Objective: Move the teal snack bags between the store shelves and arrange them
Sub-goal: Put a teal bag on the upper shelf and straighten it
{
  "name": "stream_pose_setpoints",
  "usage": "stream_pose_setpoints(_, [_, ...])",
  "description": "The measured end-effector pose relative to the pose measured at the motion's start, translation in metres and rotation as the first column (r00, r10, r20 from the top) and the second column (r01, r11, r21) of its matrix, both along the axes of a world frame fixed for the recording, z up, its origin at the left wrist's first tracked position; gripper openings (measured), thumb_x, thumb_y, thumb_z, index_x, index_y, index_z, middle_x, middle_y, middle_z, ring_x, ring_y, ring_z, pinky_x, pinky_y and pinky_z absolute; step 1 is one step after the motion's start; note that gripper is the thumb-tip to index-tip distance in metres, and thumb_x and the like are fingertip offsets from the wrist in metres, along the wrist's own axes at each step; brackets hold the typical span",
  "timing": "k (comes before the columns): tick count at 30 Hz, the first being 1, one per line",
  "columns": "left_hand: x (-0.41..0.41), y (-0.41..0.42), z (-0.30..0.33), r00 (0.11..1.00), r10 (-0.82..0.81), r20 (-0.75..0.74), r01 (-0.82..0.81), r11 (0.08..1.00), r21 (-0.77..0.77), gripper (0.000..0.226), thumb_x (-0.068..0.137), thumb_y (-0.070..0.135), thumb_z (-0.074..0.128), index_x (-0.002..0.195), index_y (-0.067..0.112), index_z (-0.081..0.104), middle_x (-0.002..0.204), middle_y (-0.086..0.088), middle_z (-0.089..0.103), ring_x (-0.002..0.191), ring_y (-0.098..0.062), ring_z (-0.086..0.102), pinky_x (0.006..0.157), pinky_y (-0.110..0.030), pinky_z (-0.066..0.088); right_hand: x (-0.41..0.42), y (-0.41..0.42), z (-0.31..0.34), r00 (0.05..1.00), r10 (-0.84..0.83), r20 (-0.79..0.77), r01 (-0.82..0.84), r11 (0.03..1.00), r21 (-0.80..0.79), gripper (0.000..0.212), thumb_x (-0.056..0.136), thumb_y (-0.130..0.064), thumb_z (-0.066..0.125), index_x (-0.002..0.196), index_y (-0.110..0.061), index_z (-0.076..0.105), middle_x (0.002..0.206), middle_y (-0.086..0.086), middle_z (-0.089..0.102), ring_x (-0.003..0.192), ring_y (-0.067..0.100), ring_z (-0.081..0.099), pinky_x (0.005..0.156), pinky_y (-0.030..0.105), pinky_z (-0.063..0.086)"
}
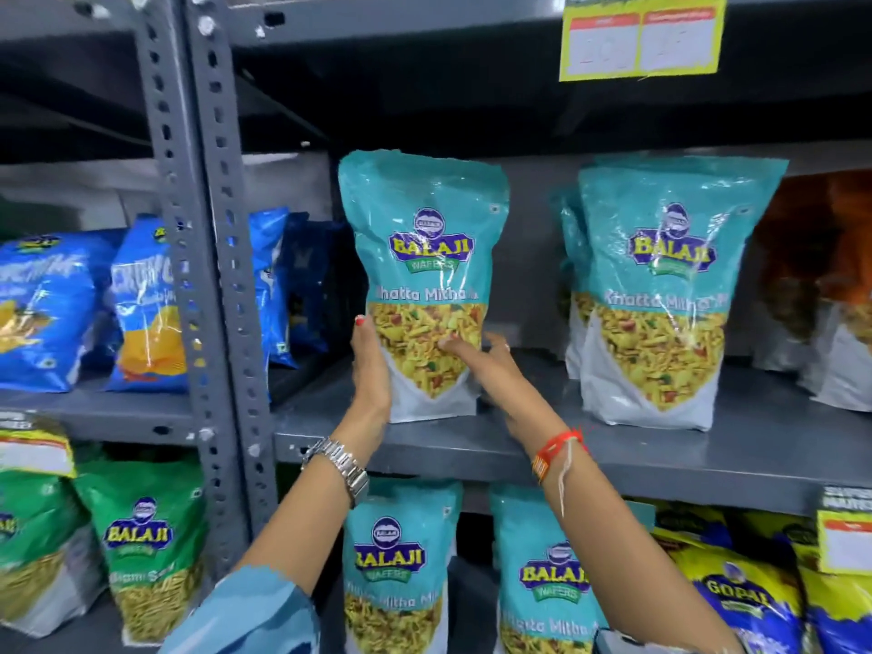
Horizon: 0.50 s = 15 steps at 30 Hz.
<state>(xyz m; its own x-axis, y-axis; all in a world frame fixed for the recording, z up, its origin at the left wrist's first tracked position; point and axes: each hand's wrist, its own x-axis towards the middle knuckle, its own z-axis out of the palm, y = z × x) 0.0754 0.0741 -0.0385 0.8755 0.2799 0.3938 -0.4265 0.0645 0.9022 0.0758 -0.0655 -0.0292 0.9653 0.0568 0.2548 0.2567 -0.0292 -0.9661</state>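
The teal snack bag (423, 280) stands upright on the grey middle shelf (613, 457), and my grip is clamped on its lower part: my left hand (370, 370) on its left edge, my right hand (486, 365) on its right. More teal bags (660, 295) stand right of it, apart.

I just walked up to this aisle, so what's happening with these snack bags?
A person is stocking a grey shelf. Both hands hold one teal bag upright near the shelf's front edge: the left hand on its left side, the right hand at its lower right. More teal bags already stand to its right, apart from it, and others sit on the shelf below.
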Motion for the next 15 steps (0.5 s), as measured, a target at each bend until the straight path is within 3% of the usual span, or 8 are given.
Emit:
stream_pose_setpoints(2, [0.015,0.01,-0.004,0.995,-0.074,-0.071,0.075,0.997,0.016,0.11,0.057,0.095,0.018,0.146,0.031,0.024,0.156,0.003,0.028,0.142,-0.016,0.028,0.12,-0.045,0.018,0.004,0.004,-0.002,0.998,-0.051,0.026,0.052,0.998,-0.023,0.067,0.076,-0.036,0.073,0.127,-0.013,0.035,0.115,-0.001,0.053,0.102,0.012,0.055,0.084,0.026,0.041])
stream_pose_setpoints(5, [0.007,0.012,0.009,0.977,-0.204,-0.067,0.202,0.979,-0.04,0.088,0.08,0.076,0.006,0.146,0.022,0.029,0.151,-0.004,0.038,0.136,-0.021,0.039,0.117,-0.044,0.028,0.01,0.007,-0.001,0.996,-0.08,0.036,0.082,0.994,-0.067,0.067,0.068,-0.043,0.077,0.114,-0.017,0.036,0.112,-0.003,0.056,0.105,0.016,0.056,0.091,0.032,0.044])
stream_pose_setpoints(8, [0.012,0.017,0.012,0.968,-0.241,-0.068,0.238,0.969,-0.061,0.081,0.086,0.068,0.001,0.146,0.02,0.029,0.149,-0.008,0.041,0.135,-0.023,0.041,0.115,-0.045,0.031,0.012,0.012,0.001,0.993,-0.109,0.052,0.114,0.988,-0.103,0.073,0.06,-0.049,0.08,0.111,-0.017,0.038,0.117,0.0,0.059,0.108,0.019,0.058,0.099,0.041,0.045])
stream_pose_setpoints(11, [0.015,0.019,0.012,0.968,-0.237,-0.087,0.233,0.971,-0.053,0.078,0.089,0.062,0.001,0.142,0.018,0.036,0.135,-0.009,0.053,0.117,-0.023,0.054,0.092,-0.035,0.05,0.012,0.014,0.0,0.989,-0.13,0.075,0.139,0.981,-0.132,0.069,0.065,-0.049,0.077,0.109,-0.02,0.032,0.115,0.0,0.053,0.115,0.023,0.054,0.104,0.046,0.041])
stream_pose_setpoints(13, [0.014,0.019,0.013,0.955,-0.285,-0.087,0.282,0.958,-0.04,0.077,0.091,0.06,0.0,0.14,0.017,0.039,0.131,-0.011,0.055,0.103,-0.022,0.059,0.075,-0.026,0.051,0.011,0.013,0.0,0.988,-0.132,0.073,0.142,0.98,-0.14,0.069,0.066,-0.05,0.076,0.11,-0.02,0.031,0.115,0.0,0.052,0.117,0.024,0.053,0.105,0.047,0.04])
stream_pose_setpoints(15, [0.016,0.019,0.012,0.946,-0.313,-0.083,0.31,0.949,-0.048,0.076,0.091,0.059,0.0,0.14,0.016,0.039,0.131,-0.011,0.055,0.098,-0.021,0.06,0.071,-0.024,0.052,0.011,0.014,0.0,0.989,-0.124,0.076,0.134,0.982,-0.136,0.069,0.065,-0.051,0.076,0.109,-0.021,0.032,0.118,0.001,0.054,0.116,0.023,0.053,0.104,0.048,0.04])
